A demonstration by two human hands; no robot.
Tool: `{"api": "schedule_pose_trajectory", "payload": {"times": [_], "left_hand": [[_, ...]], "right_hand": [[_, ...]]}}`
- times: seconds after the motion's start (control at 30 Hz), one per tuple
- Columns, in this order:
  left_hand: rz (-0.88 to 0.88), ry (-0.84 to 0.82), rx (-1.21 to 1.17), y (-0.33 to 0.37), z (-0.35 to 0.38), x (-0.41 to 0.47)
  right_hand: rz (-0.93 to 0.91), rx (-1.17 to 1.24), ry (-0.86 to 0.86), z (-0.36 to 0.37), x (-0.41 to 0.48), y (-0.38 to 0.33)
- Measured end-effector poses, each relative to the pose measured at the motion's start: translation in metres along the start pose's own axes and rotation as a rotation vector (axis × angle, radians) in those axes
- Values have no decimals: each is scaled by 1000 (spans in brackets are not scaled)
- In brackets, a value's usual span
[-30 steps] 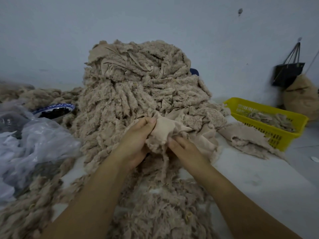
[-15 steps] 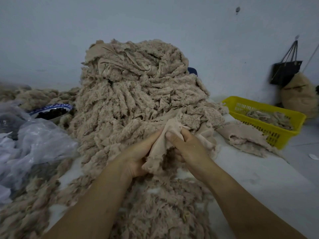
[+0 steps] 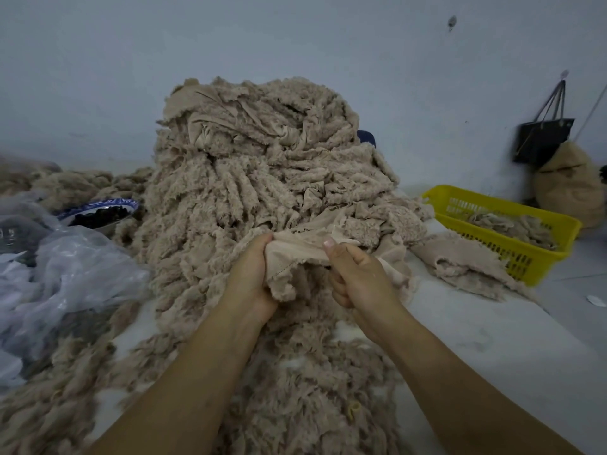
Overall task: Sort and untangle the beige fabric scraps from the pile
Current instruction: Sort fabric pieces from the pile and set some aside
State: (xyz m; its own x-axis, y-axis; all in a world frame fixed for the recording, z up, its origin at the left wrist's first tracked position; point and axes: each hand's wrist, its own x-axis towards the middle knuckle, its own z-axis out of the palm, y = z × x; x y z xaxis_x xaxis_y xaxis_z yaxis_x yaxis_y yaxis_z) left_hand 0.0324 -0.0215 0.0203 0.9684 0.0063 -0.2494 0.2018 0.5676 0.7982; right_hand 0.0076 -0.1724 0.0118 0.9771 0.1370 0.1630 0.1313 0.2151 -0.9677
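Note:
A tall pile of beige fleecy fabric scraps (image 3: pixel 256 165) fills the middle of the white table (image 3: pixel 492 349). At its foot both hands hold one beige scrap (image 3: pixel 295 254) stretched between them. My left hand (image 3: pixel 251 270) grips the scrap's left end, fingers curled round it. The right end is pinched in my right hand (image 3: pixel 356 274), thumb on top. The scrap's lower edge hangs bunched between the hands. More loose scraps (image 3: pixel 308 389) lie on the table under my forearms.
A yellow plastic basket (image 3: pixel 525 244) with a few scraps stands at the right, a flat beige piece (image 3: pixel 460 257) beside it. Crumpled clear plastic bags (image 3: pixel 59 277) and a blue-rimmed bowl (image 3: pixel 98 211) lie at the left. A black bag (image 3: pixel 542 136) hangs on the wall.
The hands, close together half a second ago, have drawn apart sideways and lifted slightly. The scrap between them is now spread out and taut.

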Motion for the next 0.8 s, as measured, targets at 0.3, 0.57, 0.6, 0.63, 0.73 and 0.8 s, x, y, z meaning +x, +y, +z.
{"api": "schedule_pose_trajectory", "payload": {"times": [0.3, 0.57, 0.6, 0.63, 0.73, 0.8], "left_hand": [[-57, 127, -71, -3, -4, 2], [-51, 175, -209, 1, -18, 5], [-47, 177, -260, 4, -23, 6], [-40, 158, -281, 5, -23, 7], [-81, 13, -278, -5, -5, 2], [-109, -59, -276, -11, 5, -1]], "right_hand": [[-60, 17, -71, 1, -1, 1], [-57, 200, -10, -5, 0, -14], [-46, 271, 53, -12, 4, -17], [-38, 280, 104, -18, 6, -19], [7, -194, 76, -18, 4, 2], [50, -498, -27, -10, 1, 17]]}}
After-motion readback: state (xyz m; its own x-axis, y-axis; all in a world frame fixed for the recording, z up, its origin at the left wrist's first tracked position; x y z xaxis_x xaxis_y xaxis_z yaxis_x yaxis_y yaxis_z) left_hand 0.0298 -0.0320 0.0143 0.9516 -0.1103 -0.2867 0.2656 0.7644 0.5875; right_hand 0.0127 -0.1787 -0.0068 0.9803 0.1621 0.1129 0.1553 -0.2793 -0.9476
